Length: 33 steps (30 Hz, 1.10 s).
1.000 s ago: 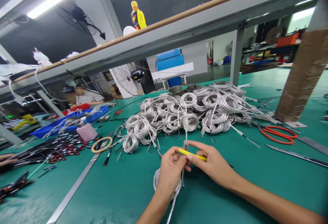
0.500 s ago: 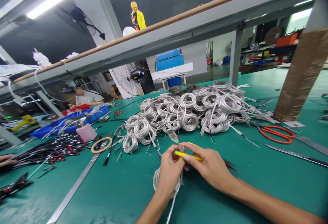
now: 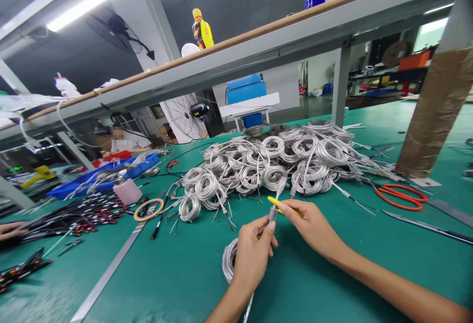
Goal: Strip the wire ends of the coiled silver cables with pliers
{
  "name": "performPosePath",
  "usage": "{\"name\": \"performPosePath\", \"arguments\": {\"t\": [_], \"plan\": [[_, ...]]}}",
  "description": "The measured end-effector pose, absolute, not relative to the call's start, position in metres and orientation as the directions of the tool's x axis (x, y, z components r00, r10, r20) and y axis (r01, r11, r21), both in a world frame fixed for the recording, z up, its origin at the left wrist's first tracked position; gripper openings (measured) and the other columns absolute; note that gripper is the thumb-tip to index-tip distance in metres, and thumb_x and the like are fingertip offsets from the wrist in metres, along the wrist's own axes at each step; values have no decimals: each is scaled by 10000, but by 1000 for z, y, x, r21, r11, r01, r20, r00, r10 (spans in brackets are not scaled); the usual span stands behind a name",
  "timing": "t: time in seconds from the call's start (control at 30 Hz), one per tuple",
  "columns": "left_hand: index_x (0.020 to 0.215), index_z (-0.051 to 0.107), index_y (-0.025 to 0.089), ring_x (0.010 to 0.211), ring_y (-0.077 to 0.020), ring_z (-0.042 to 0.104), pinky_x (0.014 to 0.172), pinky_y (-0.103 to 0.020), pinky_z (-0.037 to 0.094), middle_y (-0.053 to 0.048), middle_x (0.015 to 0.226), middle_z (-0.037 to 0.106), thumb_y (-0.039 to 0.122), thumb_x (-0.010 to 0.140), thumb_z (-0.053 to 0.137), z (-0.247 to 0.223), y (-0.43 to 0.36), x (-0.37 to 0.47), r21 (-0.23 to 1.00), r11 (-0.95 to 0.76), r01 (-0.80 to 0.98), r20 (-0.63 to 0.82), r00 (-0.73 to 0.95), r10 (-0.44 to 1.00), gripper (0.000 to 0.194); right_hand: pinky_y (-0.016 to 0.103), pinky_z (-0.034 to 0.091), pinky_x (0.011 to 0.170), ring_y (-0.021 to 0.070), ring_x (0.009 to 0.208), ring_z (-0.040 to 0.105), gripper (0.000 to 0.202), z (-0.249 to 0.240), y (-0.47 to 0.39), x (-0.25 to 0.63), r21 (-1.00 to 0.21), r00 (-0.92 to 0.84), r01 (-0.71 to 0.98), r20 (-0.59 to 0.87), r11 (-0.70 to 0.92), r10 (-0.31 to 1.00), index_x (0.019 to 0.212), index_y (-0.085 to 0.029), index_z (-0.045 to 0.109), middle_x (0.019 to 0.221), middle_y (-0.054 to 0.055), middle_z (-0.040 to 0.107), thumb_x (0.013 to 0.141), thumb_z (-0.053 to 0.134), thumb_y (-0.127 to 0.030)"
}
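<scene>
My left hand (image 3: 253,254) pinches the end of a silver braided cable, whose connector tip (image 3: 272,211) sticks up between my two hands. The cable's coil (image 3: 229,266) hangs under that hand, close to the green table (image 3: 166,274). My right hand (image 3: 313,225) grips a yellow-handled tool (image 3: 276,201) just to the right of the connector tip. A big heap of coiled silver cables (image 3: 273,160) lies just beyond both hands.
Orange scissors (image 3: 402,197) and a metal ruler (image 3: 424,220) lie at right beside a taped post (image 3: 432,116). At left are a tape ring (image 3: 148,209), a pink cup (image 3: 127,191), black-red wires (image 3: 74,214), a blue tray (image 3: 103,177), another person's hand (image 3: 9,229).
Both hands lifted slightly and moved away from me toward the heap. The connector end now points upward and the yellow tool sits higher, tilted beside it.
</scene>
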<state>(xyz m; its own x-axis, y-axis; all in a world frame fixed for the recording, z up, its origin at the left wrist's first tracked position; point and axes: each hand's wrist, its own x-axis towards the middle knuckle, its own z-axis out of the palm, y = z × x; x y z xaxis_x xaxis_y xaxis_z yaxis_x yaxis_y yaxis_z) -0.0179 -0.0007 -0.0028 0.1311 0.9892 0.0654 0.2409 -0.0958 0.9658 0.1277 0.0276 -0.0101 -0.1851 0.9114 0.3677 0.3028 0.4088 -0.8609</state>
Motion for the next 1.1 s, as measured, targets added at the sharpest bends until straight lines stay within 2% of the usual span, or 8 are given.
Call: {"name": "performPosePath", "arguments": {"t": [0.17, 0.33, 0.47, 0.6, 0.73, 0.9, 1.0, 1.1], "plan": [[1056, 575, 97, 409, -77, 414, 400, -181, 288, 15, 536, 517, 395, 805, 451, -3, -3, -18, 956, -116, 269, 91, 104, 990, 408, 286, 417, 746, 208, 864, 542, 432, -2, 29, 133, -926, -248, 86, 337, 367, 909, 1023, -152, 615, 909, 58, 621, 807, 461, -493], [987, 602, 109, 471, -96, 460, 453, -192, 370, 2, 554, 542, 345, 755, 529, -2, -7, -15, 953, -86, 290, 76, 46, 996, 339, 224, 283, 476, 109, 509, 381, 377, -1, 27, 130, -889, -144, 349, 262, 297, 954, 646, -164, 611, 538, -26, 451, 732, 539, -524], [926, 618, 108, 508, -114, 495, 478, -206, 403, -16, 576, 575, 305, 727, 556, -2, -7, -14, 958, -86, 273, 85, 17, 996, 286, 227, 203, 450, 95, 474, 276, 415, -1, 23, 125, -856, -107, 437, 255, 276, 961, 509, -171, 469, 482, -46, 311, 712, 537, -526], [948, 612, 104, 557, -133, 522, 532, -229, 431, -23, 603, 590, 291, 714, 575, -1, -4, -15, 972, -103, 212, 101, 21, 995, 302, 227, 222, 461, 98, 494, 296, 355, 1, 22, 124, -886, -218, 335, 257, 319, 942, 575, -162, 504, 519, -41, 348, 771, 473, -456], [930, 634, 107, 660, -146, 544, 657, -251, 425, -57, 706, 636, 322, 769, 518, 0, 1, -19, 976, -132, 175, 97, 193, 976, 292, 228, 288, 506, 102, 529, 353, 312, 1, 23, 126, -893, -294, 241, 307, 381, 905, 627, -153, 511, 567, -34, 411, 805, 455, -404], [917, 633, 94, 498, -91, 458, 538, -205, 343, -55, 643, 632, 380, 806, 463, 0, 5, -24, 998, -45, 41, 29, 336, 941, 351, 246, 368, 601, 135, 630, 475, 311, 1, 24, 125, -893, -325, 197, 331, 405, 886, 687, -143, 563, 663, 5, 540, 819, 463, -407], [893, 637, 84, 425, -60, 390, 468, -186, 277, -48, 615, 616, 404, 783, 504, 1, 5, -25, 999, -45, 30, 34, 311, 950, 364, 248, 390, 626, 152, 692, 512, 285, 0, 22, 123, -896, -280, 186, 344, 402, 896, 869, -151, 596, 766, 18, 584, 808, 484, -406], [876, 639, 76, 416, -51, 410, 462, -178, 286, -50, 616, 616, 393, 761, 541, 0, 4, -24, 999, -46, 8, 43, 252, 967, 351, 242, 386, 555, 153, 645, 514, 421, -2, 18, 123, -913, -226, 203, 307, 353, 925, 1113, -171, 526, 795, 22, 601, 796, 487, -445]]}}
